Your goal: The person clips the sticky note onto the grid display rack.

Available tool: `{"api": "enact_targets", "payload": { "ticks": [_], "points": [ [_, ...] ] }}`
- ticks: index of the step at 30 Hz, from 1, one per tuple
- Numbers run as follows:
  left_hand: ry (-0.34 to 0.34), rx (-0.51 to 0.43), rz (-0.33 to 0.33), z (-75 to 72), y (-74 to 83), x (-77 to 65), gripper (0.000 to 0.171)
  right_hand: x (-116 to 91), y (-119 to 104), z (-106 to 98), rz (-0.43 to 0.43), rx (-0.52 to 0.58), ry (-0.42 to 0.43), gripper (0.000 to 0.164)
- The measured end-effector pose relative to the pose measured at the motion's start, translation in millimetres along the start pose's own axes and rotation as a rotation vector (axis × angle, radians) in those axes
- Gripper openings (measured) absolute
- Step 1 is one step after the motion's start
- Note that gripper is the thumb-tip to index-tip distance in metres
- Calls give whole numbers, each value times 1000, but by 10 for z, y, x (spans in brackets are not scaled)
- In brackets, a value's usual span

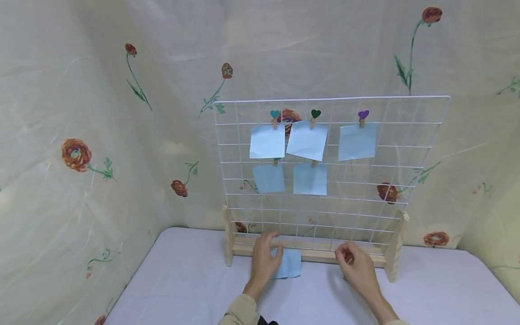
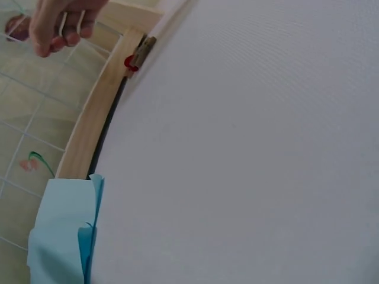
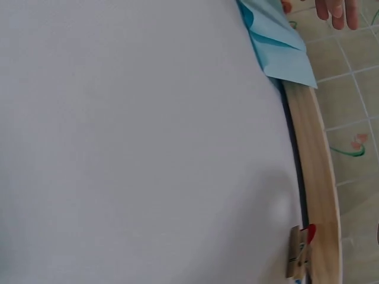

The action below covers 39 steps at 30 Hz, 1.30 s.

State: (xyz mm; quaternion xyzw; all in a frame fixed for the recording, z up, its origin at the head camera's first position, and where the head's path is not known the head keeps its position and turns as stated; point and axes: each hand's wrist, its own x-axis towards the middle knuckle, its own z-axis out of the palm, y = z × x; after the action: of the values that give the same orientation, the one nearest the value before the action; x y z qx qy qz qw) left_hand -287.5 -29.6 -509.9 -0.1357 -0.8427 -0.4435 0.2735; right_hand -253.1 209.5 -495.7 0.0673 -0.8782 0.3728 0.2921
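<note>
A small stack of light blue paper notes (image 1: 290,262) lies against the wooden base bar of a white wire grid. My left hand (image 1: 265,259) is over the stack's left side, thumb and fingers spread apart, overlapping it in the head view. Farther right, my right hand (image 1: 359,273) is in front of the base bar with its fingers loosely curled; nothing shows in it. Below that hand, small wooden clothespins (image 2: 142,56), one with a red decoration, lie at the bar's foot; in the head view the hand mostly hides them.
The wire grid (image 1: 357,182) stands upright on wooden feet (image 1: 398,248) on a white-covered table (image 1: 183,275). Several blue notes (image 1: 267,142) hang on it in two rows from clothespins, some with heart tops (image 1: 363,114). Flower-patterned cloth (image 1: 162,90) surrounds the table.
</note>
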Motion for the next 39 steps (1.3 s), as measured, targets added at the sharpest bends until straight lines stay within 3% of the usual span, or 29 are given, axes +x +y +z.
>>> {"api": "enact_targets", "payload": {
  "ticks": [8,13,22,27,32,36,39],
  "points": [
    [-38,106,-1,30,-87,-100,36,-108,138,56,25,-11,-2,4],
    [-57,97,-15,49,-195,-181,38,-194,205,86,79,-3,-10,4],
    [0,71,-6,71,-317,-281,44,-297,250,136,193,62,-41,8],
    [-1,82,14,20,-338,-351,47,-386,287,193,276,93,-5,8],
    [-87,128,-9,15,-355,-409,55,-471,327,222,341,118,62,7],
    [-144,160,-25,29,-365,-479,66,-518,375,180,399,187,113,10],
    [-140,174,-6,31,-359,-465,74,-488,415,128,461,320,191,13]
  ]
}}
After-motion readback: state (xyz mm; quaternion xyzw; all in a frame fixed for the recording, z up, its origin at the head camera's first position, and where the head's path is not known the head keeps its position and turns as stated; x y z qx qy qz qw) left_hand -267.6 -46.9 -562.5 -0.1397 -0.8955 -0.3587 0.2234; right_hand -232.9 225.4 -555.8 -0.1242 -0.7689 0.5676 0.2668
